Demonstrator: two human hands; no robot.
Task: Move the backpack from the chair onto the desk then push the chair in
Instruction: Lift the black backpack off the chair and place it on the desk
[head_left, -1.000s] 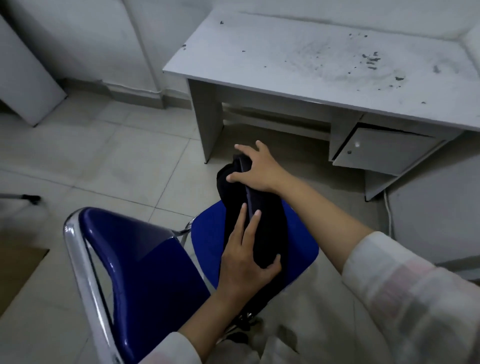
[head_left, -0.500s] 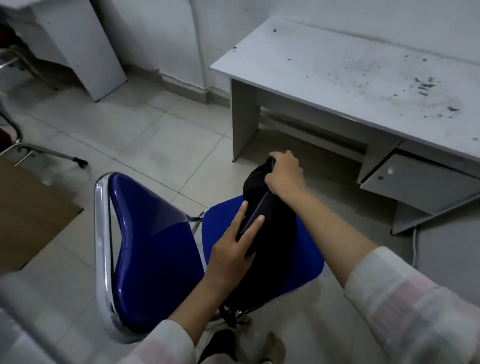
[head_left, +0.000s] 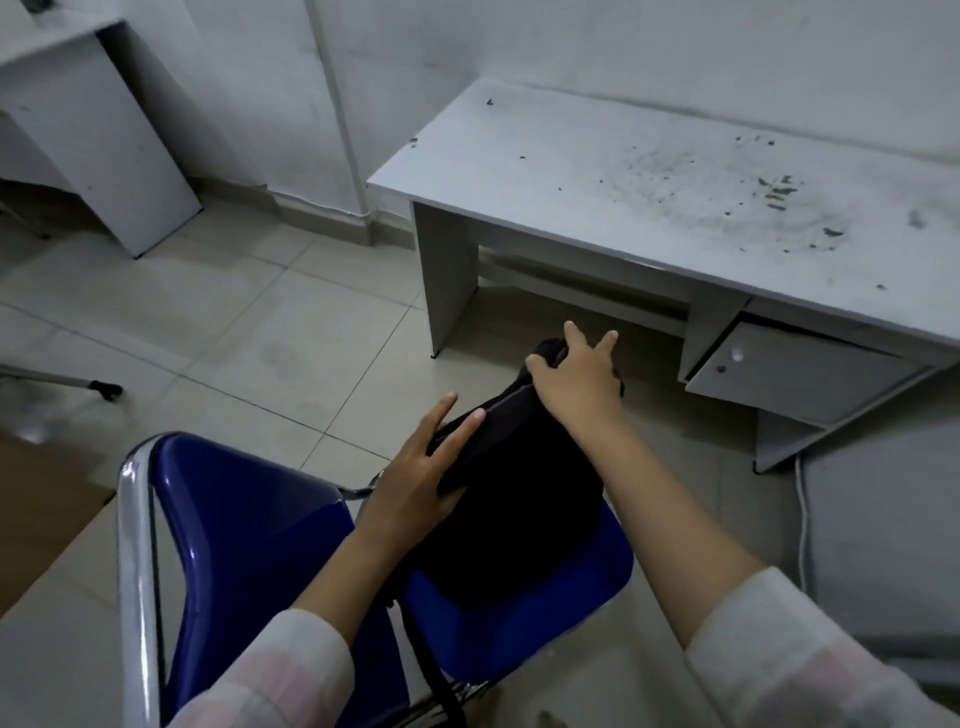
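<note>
A black backpack (head_left: 519, 509) stands on the seat of a blue chair (head_left: 597, 597) with a chrome frame, its backrest nearest me. My left hand (head_left: 415, 478) clasps the backpack's left side, fingers laid flat along it and thumb against it. My right hand (head_left: 576, 384) rests on the backpack's top with its fingers spread apart. The grey desk (head_left: 623, 171) stands beyond the chair at the right; its top is bare and speckled with dark marks. A strap hangs below the seat.
A half-open drawer (head_left: 795, 371) sits under the desk's right side. A second grey desk (head_left: 93, 130) stands at the far left, with another chair's leg (head_left: 78, 382) on the tiled floor. A white cable (head_left: 802, 519) runs down at the right.
My right hand's fingers, closed on the backpack's top half a second ago, are now spread. My view has swung left, so the desk sits further right. The backpack stays on the seat.
</note>
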